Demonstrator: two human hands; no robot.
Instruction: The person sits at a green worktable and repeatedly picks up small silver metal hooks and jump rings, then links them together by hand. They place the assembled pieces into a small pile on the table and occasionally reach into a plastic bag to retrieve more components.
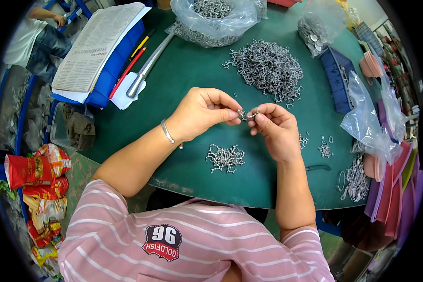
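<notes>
Above the green table, my left hand (196, 114) pinches a small silver metal piece (241, 114) between thumb and fingertips. Close against it, my right hand (278, 133) has its thumb and fingers closed on another small metal piece (253, 114). Both look like open, ring-shaped jewelry parts, though the fingers cover much of them. A small heap of shiny silver parts (226, 158) lies on the table nearer my body. Beyond my hands spreads a large pile of darker grey parts (267, 68).
Left are a blue bin (104, 88) topped with newspapers (96, 47), red (128, 73) and yellow pencils (142, 43) and a tapered metal rod (150, 66). A plastic bag of parts (216, 23) stands behind. Right sit a blue box (337, 77) and silver pieces (357, 181). Another person (33, 44) is far left.
</notes>
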